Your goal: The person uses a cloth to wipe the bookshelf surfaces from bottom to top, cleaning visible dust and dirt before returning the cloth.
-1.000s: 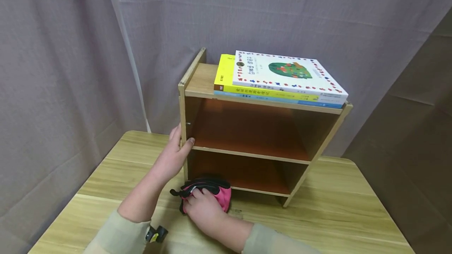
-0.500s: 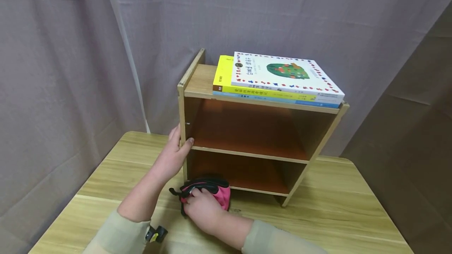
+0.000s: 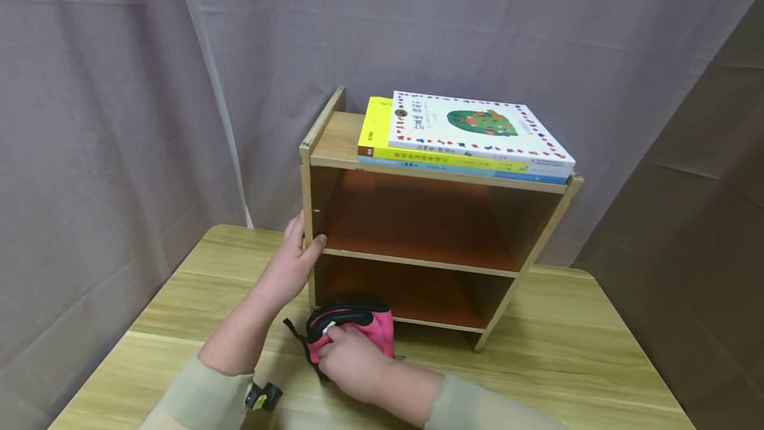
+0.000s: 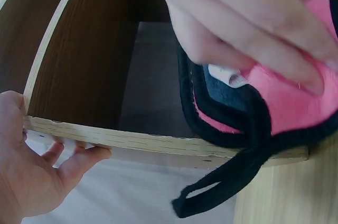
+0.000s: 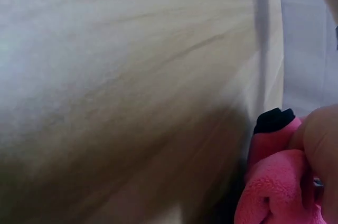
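My left hand (image 3: 291,263) grips the left side panel of a small wooden shelf (image 3: 418,261), thumb on its front edge and fingers along the outside. In the left wrist view that hand (image 4: 37,166) shows at the panel's edge. My right hand (image 3: 358,360) holds a pink fleecy cloth (image 3: 380,330) with black trim, a white label and a black hanging loop (image 4: 216,189), at the shelf's lower left front. In the left wrist view the cloth (image 4: 288,110) overlaps the panel's lower end. The right wrist view shows the cloth (image 5: 274,189) bunched beside the fingers.
Several books (image 3: 477,128) lie stacked on the shelf's top, a white one uppermost over a yellow and a blue one. The shelf stands on a wood-grain table (image 3: 573,363). Grey curtains (image 3: 256,38) hang behind and at the sides.
My right hand has shifted slightly right and toward me with the cloth, and more of its pink side shows. My left hand keeps its hold on the shelf.
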